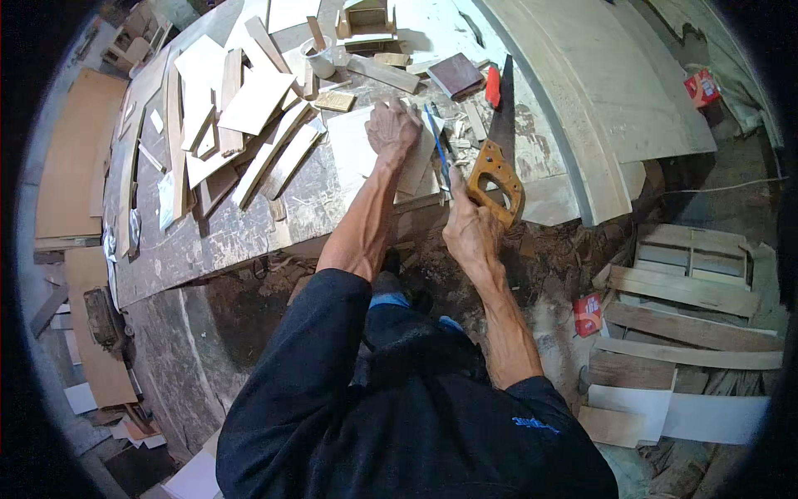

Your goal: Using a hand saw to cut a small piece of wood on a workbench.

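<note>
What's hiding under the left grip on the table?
A pale board lies under the left grip, its wood showing on both sides. The patch right beneath is covered, so I can't tell if anything small is there.

From my distant post I see the surface [199,248] brightly lit, with whitish glare toward its far edge, while the floor [540,283] below its near edge lies in dim shadow, and the picture is slightly grainy, its straight lines bending toward a black rim.
</note>
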### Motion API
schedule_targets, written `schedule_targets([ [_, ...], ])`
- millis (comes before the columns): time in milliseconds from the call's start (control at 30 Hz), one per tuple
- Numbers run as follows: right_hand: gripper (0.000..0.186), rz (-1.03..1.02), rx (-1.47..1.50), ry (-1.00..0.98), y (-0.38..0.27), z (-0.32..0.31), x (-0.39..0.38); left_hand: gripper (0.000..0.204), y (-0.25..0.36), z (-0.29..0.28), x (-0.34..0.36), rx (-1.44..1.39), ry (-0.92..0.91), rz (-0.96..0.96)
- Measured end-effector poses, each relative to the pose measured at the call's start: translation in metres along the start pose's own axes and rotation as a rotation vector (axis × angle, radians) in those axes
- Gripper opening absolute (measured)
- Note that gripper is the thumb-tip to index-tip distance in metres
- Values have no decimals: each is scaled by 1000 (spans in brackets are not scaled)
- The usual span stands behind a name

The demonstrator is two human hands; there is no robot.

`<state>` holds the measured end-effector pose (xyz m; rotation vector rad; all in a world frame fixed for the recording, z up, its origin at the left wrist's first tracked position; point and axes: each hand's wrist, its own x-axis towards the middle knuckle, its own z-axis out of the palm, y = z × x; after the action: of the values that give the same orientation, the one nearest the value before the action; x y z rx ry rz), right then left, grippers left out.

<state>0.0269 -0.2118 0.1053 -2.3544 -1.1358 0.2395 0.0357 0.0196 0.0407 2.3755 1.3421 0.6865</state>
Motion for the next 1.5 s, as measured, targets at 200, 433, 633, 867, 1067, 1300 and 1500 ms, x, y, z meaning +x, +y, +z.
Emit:
schedule_targets([
  [200,60,48,-61,-65,-10,1,35,37,4,-7,0,44,-7,-30],
  [433,61,54,-79,-130,-17,-15,10,27,-7,-5,-3,-59,-1,-18],
  [633,69,79,-155,-133,-12,-1,41,31,1,-2,-4,-51,-6,21],
  [867,68,-30,-25,-47,-10,-4,18,31,-4,-7,-9,-65,-11,-11],
  [1067,63,-96,-85,-42,-5,-3,18,29,-12,-8,-2,-66,8,-30],
  [1300,61,25,-126,-102,-15,-10,45,28,-3,1,0,-95,12,25],
  [1500,66,-61,-112,6,-5,-12,27,30,1,-6,-4,-85,14,32],
])
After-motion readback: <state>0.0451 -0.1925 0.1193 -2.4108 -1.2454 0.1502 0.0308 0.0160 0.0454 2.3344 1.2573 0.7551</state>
